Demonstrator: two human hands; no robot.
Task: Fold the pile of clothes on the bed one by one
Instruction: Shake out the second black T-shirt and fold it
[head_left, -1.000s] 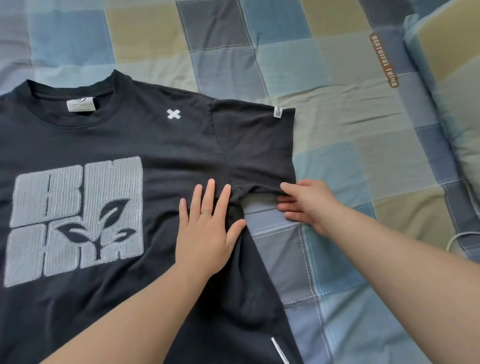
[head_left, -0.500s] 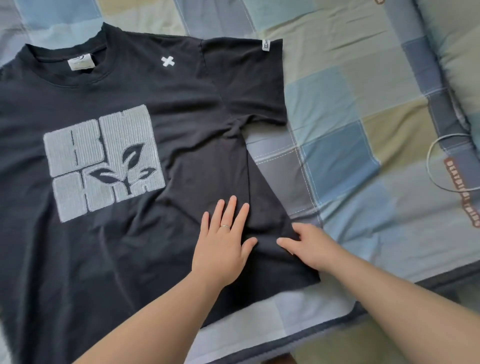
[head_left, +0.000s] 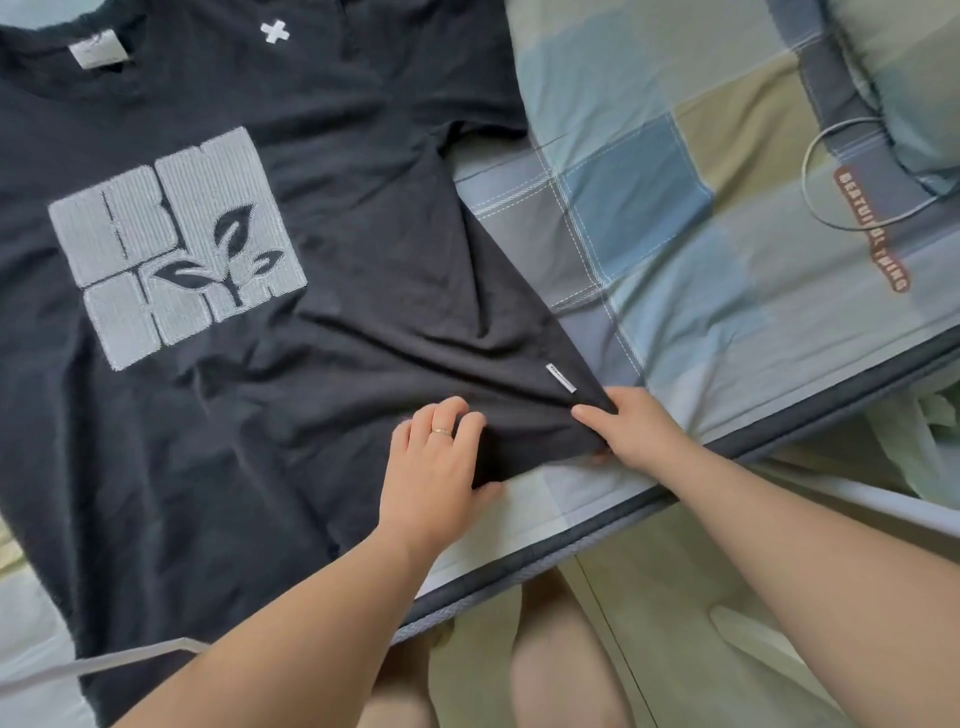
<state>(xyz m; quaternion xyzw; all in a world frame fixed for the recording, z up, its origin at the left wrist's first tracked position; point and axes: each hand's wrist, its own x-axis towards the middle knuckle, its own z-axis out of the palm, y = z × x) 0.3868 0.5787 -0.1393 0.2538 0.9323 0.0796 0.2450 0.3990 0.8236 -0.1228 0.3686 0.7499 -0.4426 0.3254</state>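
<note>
At lower centre of the frame, left hand (head_left: 441, 467) and right hand (head_left: 631, 428) each pinch the black T-shirt (head_left: 311, 364) hem in their grip, on the bed (head_left: 675, 208).

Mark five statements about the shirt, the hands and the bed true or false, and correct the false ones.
1. The T-shirt lies with its printed front up. True.
2. The right hand rests on a pillow, clear of the shirt. False: it pinches the shirt's hem corner, just below the small white label.
3. The left hand wears a ring. True.
4. The shirt is already folded in half. False: it lies spread open, with the whole print showing.
5. A thin cable loops on the bed to the right of the shirt. True.
</note>
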